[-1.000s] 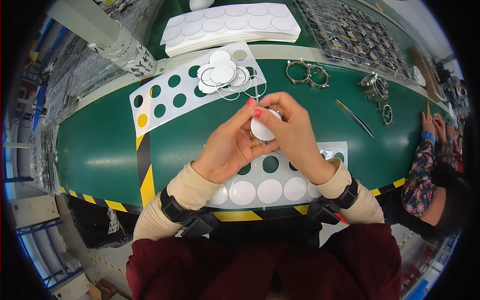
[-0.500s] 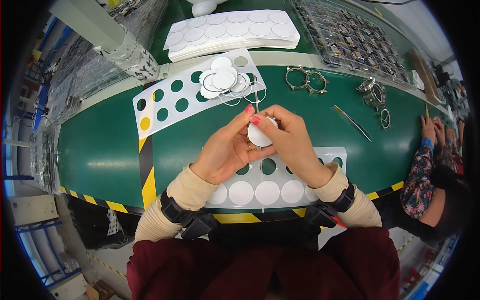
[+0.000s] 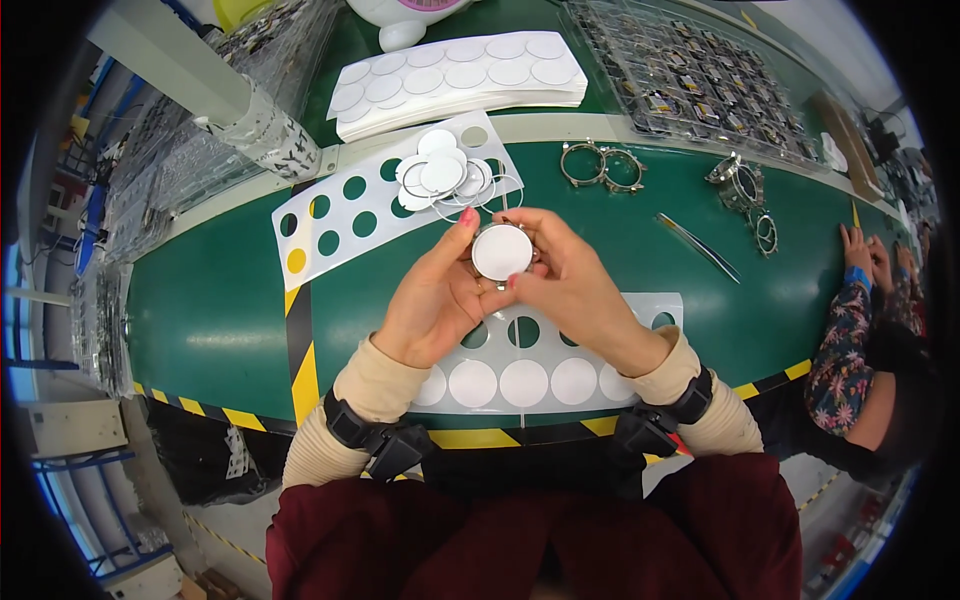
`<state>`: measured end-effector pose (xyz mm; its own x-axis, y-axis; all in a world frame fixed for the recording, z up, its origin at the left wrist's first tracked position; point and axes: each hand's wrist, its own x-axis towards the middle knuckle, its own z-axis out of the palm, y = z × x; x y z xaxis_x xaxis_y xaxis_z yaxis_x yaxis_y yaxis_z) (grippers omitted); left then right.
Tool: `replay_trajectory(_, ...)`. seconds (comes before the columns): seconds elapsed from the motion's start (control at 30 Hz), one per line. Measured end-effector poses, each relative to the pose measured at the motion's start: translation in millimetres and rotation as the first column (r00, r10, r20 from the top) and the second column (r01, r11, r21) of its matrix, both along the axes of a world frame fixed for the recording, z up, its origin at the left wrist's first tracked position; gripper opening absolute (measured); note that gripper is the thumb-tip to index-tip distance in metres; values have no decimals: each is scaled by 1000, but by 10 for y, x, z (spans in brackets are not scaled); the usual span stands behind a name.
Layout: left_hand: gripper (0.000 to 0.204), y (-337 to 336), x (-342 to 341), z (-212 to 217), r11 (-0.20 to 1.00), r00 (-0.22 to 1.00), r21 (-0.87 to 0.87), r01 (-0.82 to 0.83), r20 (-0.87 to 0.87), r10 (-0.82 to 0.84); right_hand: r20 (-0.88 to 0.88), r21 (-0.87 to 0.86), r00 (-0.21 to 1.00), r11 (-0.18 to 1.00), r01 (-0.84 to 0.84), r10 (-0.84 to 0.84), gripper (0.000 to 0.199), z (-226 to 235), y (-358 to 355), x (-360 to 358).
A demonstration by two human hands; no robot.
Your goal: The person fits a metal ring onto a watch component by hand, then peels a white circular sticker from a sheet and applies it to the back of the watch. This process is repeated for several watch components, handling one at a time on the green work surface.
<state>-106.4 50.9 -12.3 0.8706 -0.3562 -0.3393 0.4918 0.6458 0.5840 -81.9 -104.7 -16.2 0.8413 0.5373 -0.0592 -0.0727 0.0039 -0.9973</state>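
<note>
Both hands hold a round metal watch case (image 3: pixel 502 252) whose face is covered by a white disc. On its left side, my left hand (image 3: pixel 430 295) curls round it, thumb at the upper rim and fingers beneath. My right hand (image 3: pixel 578 290) grips the right side, its thumb tip at the lower edge of the disc and a finger along the top. Below them lies a sheet of round white stickers (image 3: pixel 523 385), with green holes in its upper row. Farther off, a punched sheet (image 3: pixel 340 213) carries a loose pile of white discs and rings (image 3: pixel 438 172).
Two joined metal rings (image 3: pixel 622 170), more metal watch cases (image 3: pixel 738 182) and tweezers (image 3: pixel 698 247) lie to the right. Behind stand a stack of sticker sheets (image 3: pixel 460 78) and clear trays of parts (image 3: pixel 690 80). A post (image 3: pixel 190 65) rises at left; a co-worker's hands (image 3: pixel 858 250) are far right.
The watch case has come a little left and nearer level, showing its whole disc. My right thumb has slid from the top of the disc down to its lower edge.
</note>
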Motion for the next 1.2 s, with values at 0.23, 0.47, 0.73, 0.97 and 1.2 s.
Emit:
replay_trajectory(0.23, 33, -32, -16, -46, 996, 997, -44, -76, 11, 77, 31, 176, 981, 967, 183, -191, 35, -125, 21, 29)
replay_trajectory(0.47, 27, 105, 14, -247, 972, 978, -107, -209, -21, 208, 757, 2, 628, 962, 274, -181, 16, 29, 96, 45)
replay_trajectory(0.73, 26, 14, 8, -172, 957, 993, -270, -106, -86, 86, 646, -649, 702, 701, 296, 301, 27, 209, 558, 831)
replay_trajectory(0.97, 26, 128, -14, -280, 950, 990, -280, -139, -20, 139, 888, -405, 398, 801, 440, 229, 41, 267, 204, 185)
replay_trajectory(1.2, 34, 16, -90, -38, 989, 997, -129, 73, -2, -73, 916, -352, 377, 719, 599, 134, 53, 376, -624, 43)
